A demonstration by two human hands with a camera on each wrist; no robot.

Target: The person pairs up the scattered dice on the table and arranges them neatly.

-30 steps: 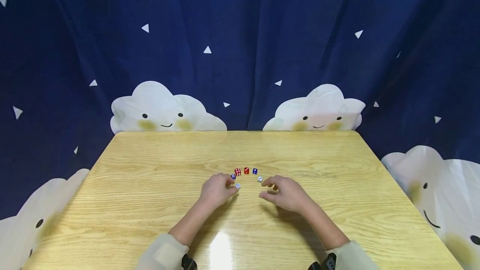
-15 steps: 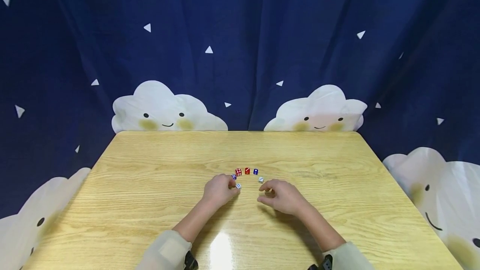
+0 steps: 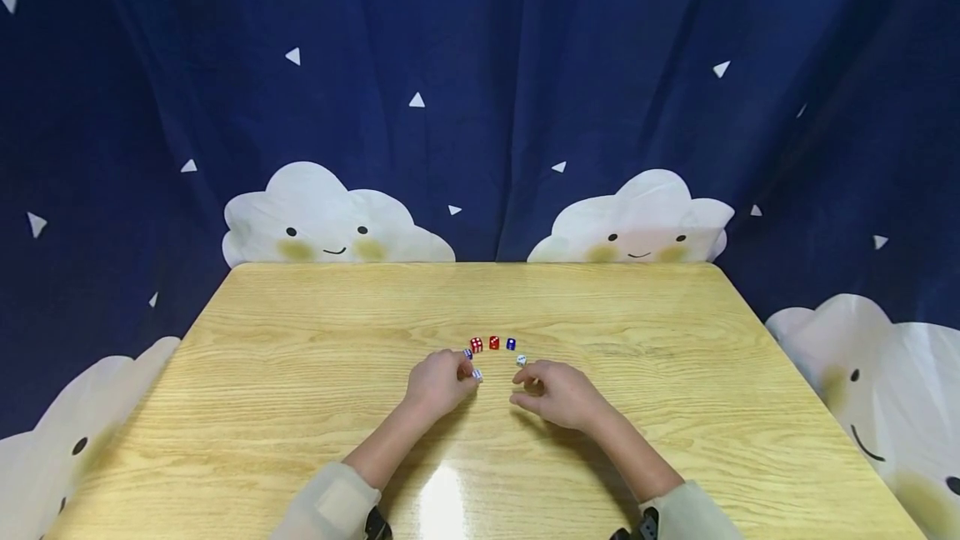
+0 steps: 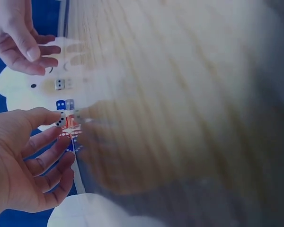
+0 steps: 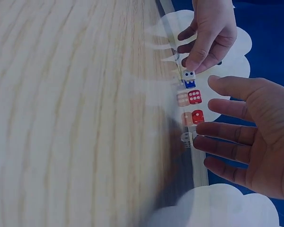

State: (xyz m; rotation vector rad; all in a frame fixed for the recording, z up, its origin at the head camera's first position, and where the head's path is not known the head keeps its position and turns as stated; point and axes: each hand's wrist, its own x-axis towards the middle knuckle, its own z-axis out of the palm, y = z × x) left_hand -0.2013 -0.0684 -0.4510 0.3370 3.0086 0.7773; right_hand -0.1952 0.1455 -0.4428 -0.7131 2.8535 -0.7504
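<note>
My left hand [image 3: 438, 382] pinches a white die [image 3: 477, 375] between thumb and forefinger, low at the near-left end of an arc of dice. In the left wrist view the thumb meets the dotted white die [image 4: 60, 119] while the other fingers curve loosely. Just beyond those fingers lies a blue die [image 3: 468, 354]. The arc continues with a red die [image 3: 477, 345], a second red die [image 3: 494, 342], another blue die [image 3: 511, 344] and another white die [image 3: 521, 361]. My right hand [image 3: 562, 394] hovers beside that last one, fingers parted and holding nothing.
The dice stand on a wooden table [image 3: 337, 307] with a glossy top that reflects them. Behind it hangs a dark blue curtain [image 3: 465, 48] with white triangles and smiling clouds. Bare wood extends to both sides of the arms.
My right hand has shifted slightly left and nearer, its fingers closer to the white die. The white die at my left hand has tipped a little and moved slightly towards me.
</note>
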